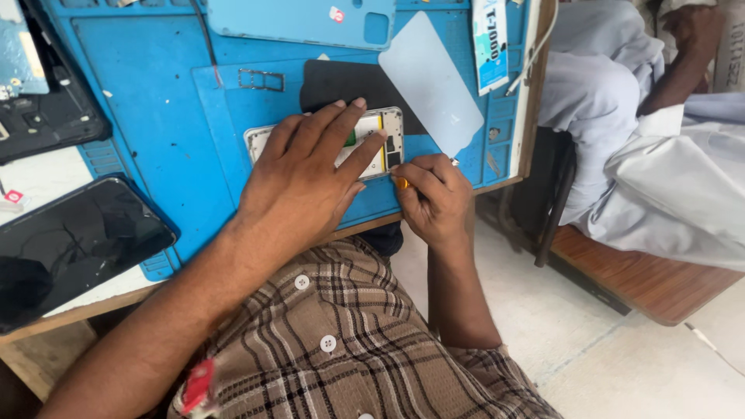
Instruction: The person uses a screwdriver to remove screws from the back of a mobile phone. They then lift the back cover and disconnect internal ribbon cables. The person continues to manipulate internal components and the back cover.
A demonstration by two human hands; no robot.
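While the left hand [306, 182] lies spread flat on an opened phone [380, 143] at the blue mat's [155, 109] near edge, the right hand [433, 198], at four o'clock from it, pinches an orange-handled tool [402, 183] against the phone's corner. A black phone [70, 240] lies at eight o'clock.

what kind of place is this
Most likely a phone repair bench. A blue repair mat covers the table, the left hand presses down an opened phone while the right hand works a small orange-handled tool at its edge, and a cracked dark phone lies nearby.
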